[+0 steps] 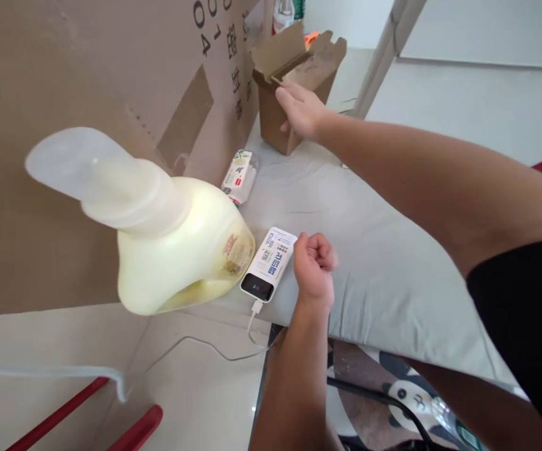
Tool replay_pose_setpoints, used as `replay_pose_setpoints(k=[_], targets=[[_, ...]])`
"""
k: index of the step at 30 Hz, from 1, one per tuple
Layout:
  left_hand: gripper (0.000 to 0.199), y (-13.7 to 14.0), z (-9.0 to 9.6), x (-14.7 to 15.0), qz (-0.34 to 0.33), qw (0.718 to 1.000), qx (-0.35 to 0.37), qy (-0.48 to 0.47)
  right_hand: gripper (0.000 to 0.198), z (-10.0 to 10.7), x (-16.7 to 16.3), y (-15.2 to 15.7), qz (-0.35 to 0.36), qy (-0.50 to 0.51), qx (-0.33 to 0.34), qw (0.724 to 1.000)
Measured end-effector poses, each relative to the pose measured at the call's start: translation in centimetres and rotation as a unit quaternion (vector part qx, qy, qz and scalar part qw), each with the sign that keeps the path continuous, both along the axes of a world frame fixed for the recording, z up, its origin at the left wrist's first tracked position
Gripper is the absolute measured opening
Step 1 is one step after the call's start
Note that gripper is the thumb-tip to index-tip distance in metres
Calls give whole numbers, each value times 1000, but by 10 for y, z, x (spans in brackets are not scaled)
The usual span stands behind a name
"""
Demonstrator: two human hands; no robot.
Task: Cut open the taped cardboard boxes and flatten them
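My right hand (301, 111) reaches across to a small open cardboard box (275, 116), fingers stretched out flat along its near upper edge. Whether the fingertips press on the flap, I cannot tell. My left hand (315, 266) rests low over the grey cloth surface, its fingers curled in and no object showing in them. Right beside that hand lies a white power bank (270, 262) with a dark display and a white cable (256, 307) plugged into its end. A large pale yellow jug (186, 238) with a translucent cap stands close to the power bank.
A big cardboard carton (111, 75) with printed characters rises on the left. Near its foot lies a white package (240, 175) with a printed label. Red bars (134, 429) show at lower left. A panda-patterned mat (407, 398) and a clear bottle (444, 416) are below.
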State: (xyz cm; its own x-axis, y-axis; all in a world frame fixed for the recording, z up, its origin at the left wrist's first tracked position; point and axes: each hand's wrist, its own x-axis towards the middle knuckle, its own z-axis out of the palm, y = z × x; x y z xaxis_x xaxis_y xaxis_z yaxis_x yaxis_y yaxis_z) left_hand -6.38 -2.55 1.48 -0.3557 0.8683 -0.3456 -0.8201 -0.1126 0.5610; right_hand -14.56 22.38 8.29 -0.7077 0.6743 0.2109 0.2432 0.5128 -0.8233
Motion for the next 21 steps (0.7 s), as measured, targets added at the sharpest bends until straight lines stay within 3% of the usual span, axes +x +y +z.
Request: replay_pose_setpoints(k=[2,4,5,7,9,10,12,15,17,21], targets=[[43,-1,-1,6,73,996,-21,51,42,0,40,-33,-43,8,-21,999],[36,-1,-2,14,181,974,-30,129,40,0,89,-75,-60,40,-58,996],[31,-1,-2,18,264,944,-28,195,38,1,116,-97,-69,74,-84,991],[26,-1,-2,25,369,897,-14,242,35,1,173,-144,-68,145,-105,982],[17,1,-2,29,464,819,3,338,36,0,231,-186,-68,209,-72,973],[13,2,-1,31,483,801,4,355,31,-2,259,-204,-78,211,-38,974],[17,5,-1,34,477,790,-10,384,22,-10,309,-231,-111,165,18,980],[29,13,0,38,368,831,-37,415,35,-27,358,-247,-196,156,61,966],[34,21,-1,44,300,864,-45,401,39,-39,371,-245,-210,132,85,965],[37,38,-12,61,184,894,-38,406,50,-53,374,-231,-168,105,97,975]])
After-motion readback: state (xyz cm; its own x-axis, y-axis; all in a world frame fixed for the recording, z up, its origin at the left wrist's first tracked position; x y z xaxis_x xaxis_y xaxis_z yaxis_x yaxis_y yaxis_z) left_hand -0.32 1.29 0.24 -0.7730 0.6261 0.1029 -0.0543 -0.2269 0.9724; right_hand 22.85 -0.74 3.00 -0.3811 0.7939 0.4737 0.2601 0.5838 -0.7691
